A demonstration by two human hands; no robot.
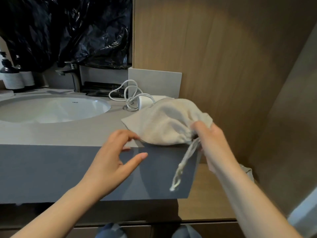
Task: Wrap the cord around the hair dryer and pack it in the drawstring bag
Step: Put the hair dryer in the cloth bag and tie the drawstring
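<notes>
A beige drawstring bag (164,122) lies on the right end of the grey counter (68,133), its gathered mouth toward me. My right hand (211,143) grips that mouth, and the bag's drawstring (183,165) dangles over the counter's front edge. My left hand (113,155) hovers open just left of the bag, fingertips near its corner, holding nothing. Behind the bag a white hair dryer (147,100) lies on its side, partly hidden by the cloth. Its white cord (127,93) sprawls in loose loops to the left of it.
A white oval sink (51,109) fills the counter's left, with a dark faucet (72,74) behind it. Pump bottles (12,78) stand at far left. A black plastic sheet (68,31) hangs above. A wooden wall panel (223,66) closes the right side.
</notes>
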